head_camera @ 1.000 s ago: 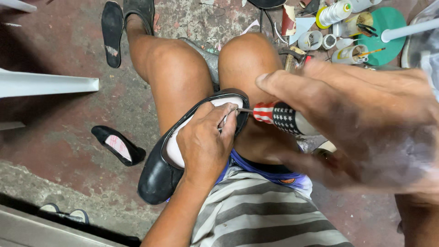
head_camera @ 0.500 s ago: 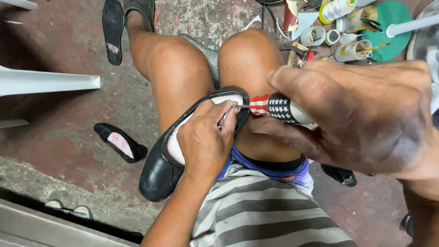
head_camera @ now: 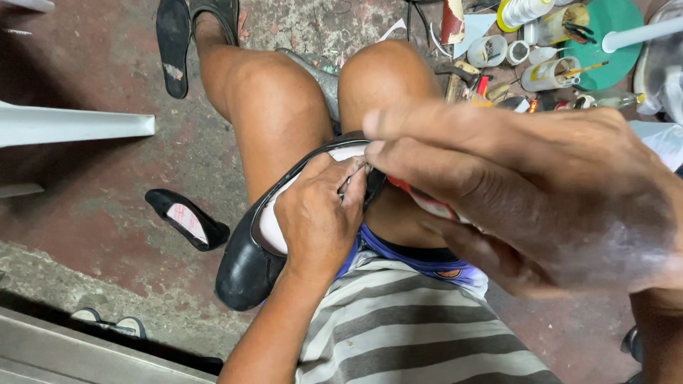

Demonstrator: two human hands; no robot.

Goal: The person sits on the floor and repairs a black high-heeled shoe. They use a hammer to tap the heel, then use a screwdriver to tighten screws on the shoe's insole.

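A black flat shoe [head_camera: 245,267] with a pale insole lies across my lap, toe toward the lower left. My left hand [head_camera: 320,217] presses down inside the shoe near its heel end, fingers curled on the rim. My right hand [head_camera: 526,188] is close to the camera and grips a tool with a red, white and dark handle [head_camera: 427,203]. The thin metal tip of the tool meets the shoe's edge by my left fingertips. Most of the tool is hidden under my right hand.
A second black flat shoe [head_camera: 188,220] lies on the reddish concrete floor to the left. A sandal sole [head_camera: 173,43] lies at the top left. Cans, tape rolls and tools [head_camera: 548,50] crowd the top right by a green lid [head_camera: 605,32]. A white ledge [head_camera: 71,124] juts in from the left.
My right hand has moved in toward the shoe and closer to the camera, now covering nearly all of the tool handle. My left hand stays on the shoe.
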